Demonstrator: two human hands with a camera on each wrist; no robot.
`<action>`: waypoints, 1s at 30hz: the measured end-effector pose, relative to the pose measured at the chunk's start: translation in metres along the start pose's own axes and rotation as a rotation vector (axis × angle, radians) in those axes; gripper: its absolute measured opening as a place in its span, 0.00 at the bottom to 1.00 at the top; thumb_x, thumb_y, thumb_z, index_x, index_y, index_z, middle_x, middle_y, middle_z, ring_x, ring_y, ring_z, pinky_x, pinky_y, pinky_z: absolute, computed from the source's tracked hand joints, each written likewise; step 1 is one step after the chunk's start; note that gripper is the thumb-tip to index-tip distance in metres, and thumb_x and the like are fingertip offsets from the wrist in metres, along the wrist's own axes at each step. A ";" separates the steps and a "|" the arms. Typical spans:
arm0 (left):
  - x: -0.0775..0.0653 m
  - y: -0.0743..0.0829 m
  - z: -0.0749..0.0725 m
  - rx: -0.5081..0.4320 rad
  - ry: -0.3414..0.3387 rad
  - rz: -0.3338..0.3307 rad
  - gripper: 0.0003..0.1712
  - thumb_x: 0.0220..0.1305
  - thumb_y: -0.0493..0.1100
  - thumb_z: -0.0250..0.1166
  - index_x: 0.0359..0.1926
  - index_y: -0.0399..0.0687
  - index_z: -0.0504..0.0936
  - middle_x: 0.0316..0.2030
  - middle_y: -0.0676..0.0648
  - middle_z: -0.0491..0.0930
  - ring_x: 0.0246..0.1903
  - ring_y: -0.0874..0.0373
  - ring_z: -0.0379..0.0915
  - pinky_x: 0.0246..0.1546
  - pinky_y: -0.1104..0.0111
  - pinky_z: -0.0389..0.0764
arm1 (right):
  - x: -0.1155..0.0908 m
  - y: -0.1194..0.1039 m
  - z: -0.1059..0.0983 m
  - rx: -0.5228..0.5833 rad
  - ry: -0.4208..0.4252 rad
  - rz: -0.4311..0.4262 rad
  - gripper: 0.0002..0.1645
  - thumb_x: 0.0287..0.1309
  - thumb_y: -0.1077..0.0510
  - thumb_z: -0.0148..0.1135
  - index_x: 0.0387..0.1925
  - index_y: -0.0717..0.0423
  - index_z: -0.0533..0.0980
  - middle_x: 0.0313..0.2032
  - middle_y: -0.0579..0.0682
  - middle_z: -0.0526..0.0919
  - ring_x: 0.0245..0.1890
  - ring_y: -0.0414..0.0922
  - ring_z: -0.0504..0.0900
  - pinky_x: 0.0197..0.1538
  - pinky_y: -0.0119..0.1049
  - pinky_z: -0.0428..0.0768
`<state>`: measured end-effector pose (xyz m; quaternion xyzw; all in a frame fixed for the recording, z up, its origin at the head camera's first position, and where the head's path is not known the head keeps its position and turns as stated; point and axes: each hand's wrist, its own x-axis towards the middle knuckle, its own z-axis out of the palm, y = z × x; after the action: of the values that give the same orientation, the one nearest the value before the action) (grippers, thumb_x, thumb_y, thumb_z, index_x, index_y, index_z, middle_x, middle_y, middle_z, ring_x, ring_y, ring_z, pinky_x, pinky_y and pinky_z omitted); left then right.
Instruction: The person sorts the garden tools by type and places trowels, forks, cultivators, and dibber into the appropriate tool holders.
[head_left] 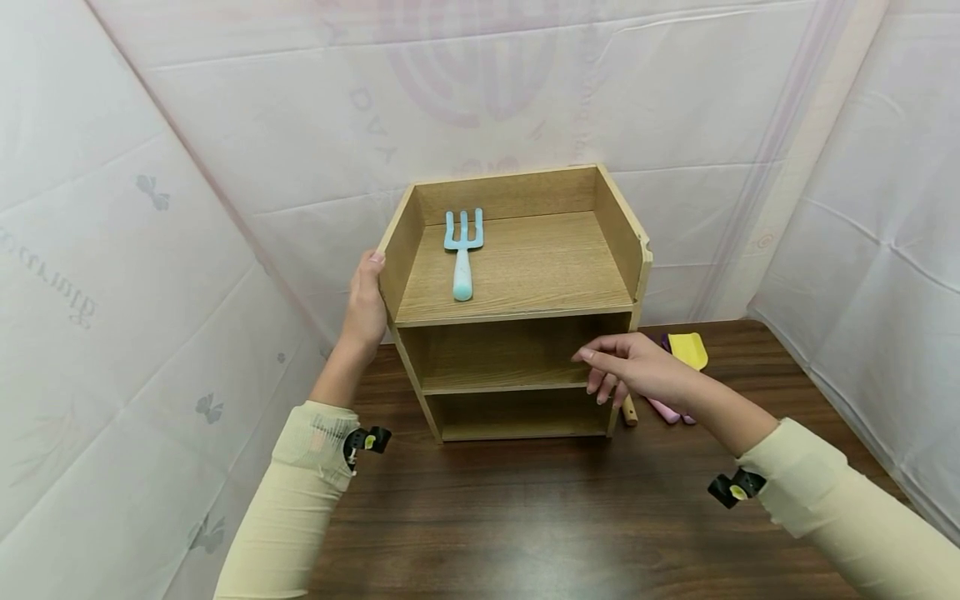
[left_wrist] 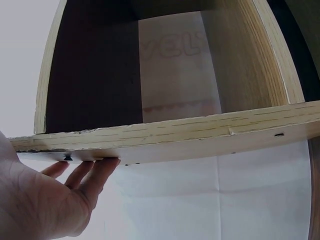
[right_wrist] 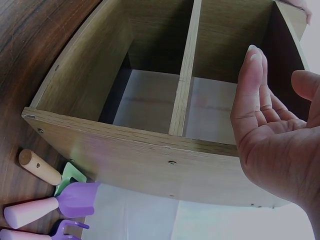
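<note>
Wooden shelf (head_left: 540, 262) upright on a dark wood-grain bench (head_left: 420, 533), with pale sheeting (head_left: 112, 258) around it.
At the left, the sheeting carries small grey bow prints; beside it the left hand (head_left: 365, 304) grips the shelf's left side panel. A blue fork (head_left: 463, 258) lies on the shelf's top tier, and light gleams on the bench in front. The right hand (head_left: 637, 365), fingers loosely bent and holding nothing, hovers before the shelf's right side; farther right, a yellow scoop (head_left: 687, 350) shows near the bench's back edge.

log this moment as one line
left hand: holds wooden shelf, left side; right hand: empty, before shelf front; blue fork: atop shelf; yellow tool: right of shelf
</note>
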<state>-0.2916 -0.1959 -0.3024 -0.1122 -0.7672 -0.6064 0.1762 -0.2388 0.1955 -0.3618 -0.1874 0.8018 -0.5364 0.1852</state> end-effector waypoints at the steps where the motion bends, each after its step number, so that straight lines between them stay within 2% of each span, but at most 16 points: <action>1: 0.000 0.000 0.000 -0.002 0.000 0.001 0.30 0.79 0.55 0.35 0.65 0.39 0.69 0.47 0.49 0.71 0.43 0.57 0.70 0.48 0.66 0.71 | 0.000 0.000 0.000 0.003 -0.001 0.000 0.29 0.83 0.48 0.51 0.67 0.69 0.74 0.37 0.56 0.88 0.33 0.43 0.89 0.34 0.39 0.88; 7: 0.000 -0.001 -0.002 0.011 0.005 0.010 0.30 0.80 0.55 0.35 0.65 0.39 0.69 0.47 0.49 0.71 0.43 0.57 0.69 0.48 0.65 0.71 | -0.001 0.005 0.004 0.060 -0.005 0.016 0.31 0.83 0.47 0.52 0.68 0.70 0.73 0.37 0.55 0.87 0.33 0.43 0.88 0.34 0.38 0.88; 16: 0.000 -0.001 0.000 0.020 0.003 0.021 0.33 0.81 0.57 0.35 0.69 0.40 0.68 0.49 0.46 0.71 0.45 0.55 0.69 0.48 0.64 0.71 | -0.003 0.039 0.011 0.094 -0.025 0.057 0.32 0.83 0.44 0.52 0.67 0.68 0.74 0.37 0.53 0.87 0.32 0.44 0.88 0.35 0.39 0.89; 21: 0.000 0.000 0.000 0.021 0.007 0.017 0.33 0.81 0.56 0.34 0.69 0.39 0.68 0.48 0.46 0.71 0.44 0.56 0.69 0.48 0.65 0.71 | -0.003 0.043 0.007 0.128 -0.019 0.058 0.34 0.83 0.42 0.50 0.68 0.68 0.72 0.36 0.50 0.87 0.32 0.42 0.88 0.35 0.41 0.89; 30: 0.000 0.000 0.000 0.034 0.010 0.014 0.32 0.81 0.56 0.35 0.68 0.38 0.69 0.47 0.48 0.71 0.44 0.57 0.69 0.49 0.65 0.70 | -0.006 0.039 0.008 0.129 -0.013 0.056 0.32 0.83 0.43 0.52 0.67 0.68 0.74 0.36 0.52 0.87 0.31 0.42 0.88 0.34 0.39 0.89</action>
<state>-0.2920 -0.1962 -0.3025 -0.1117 -0.7759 -0.5923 0.1861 -0.2335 0.2061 -0.4002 -0.1559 0.7693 -0.5803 0.2170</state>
